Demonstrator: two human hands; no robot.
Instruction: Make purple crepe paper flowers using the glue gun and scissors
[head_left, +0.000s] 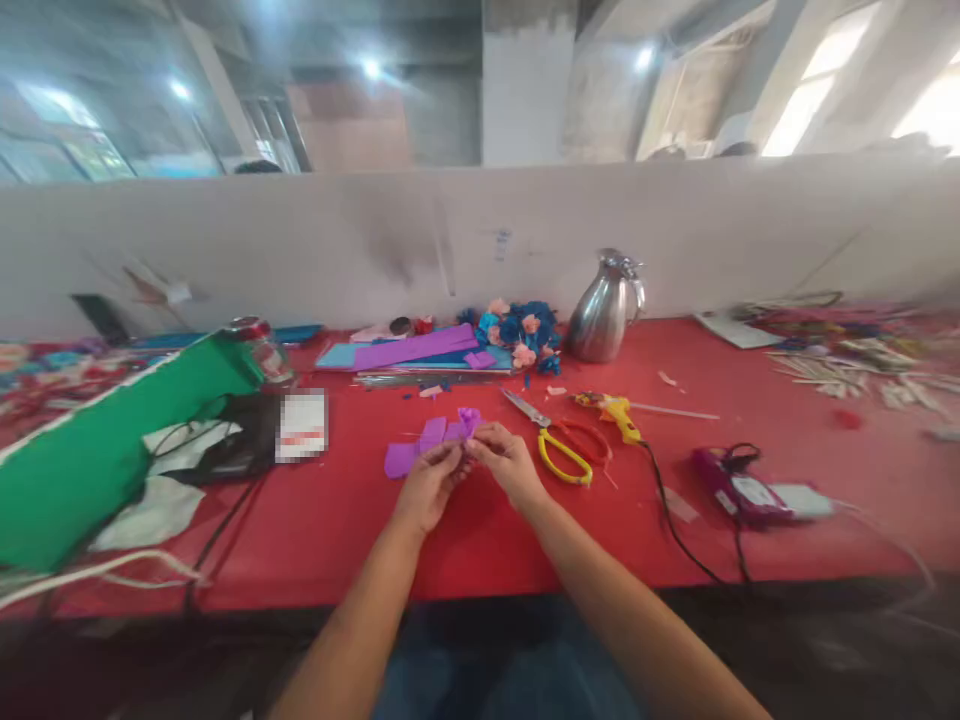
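Crinkled purple paper (470, 416) it is, gathered into a ruffled bud above the red desk (337, 545), midway along its front edge! Your left hand (433, 485) pinches it at the base, your right hand (507, 462) pinches in from the other side, and the bud pokes up just beyond both sets of fingertips. Flat, squarish purple pieces (400, 460) spread just past your left hand. Metal-bladed scissors (541, 423) with looped handles lie beside your right. Toward the back edge, a shiny, tapering metal jug (598, 318), inside hidden; farther left, a clear jar (270, 361), red-lidded, contents too blurred to tell.
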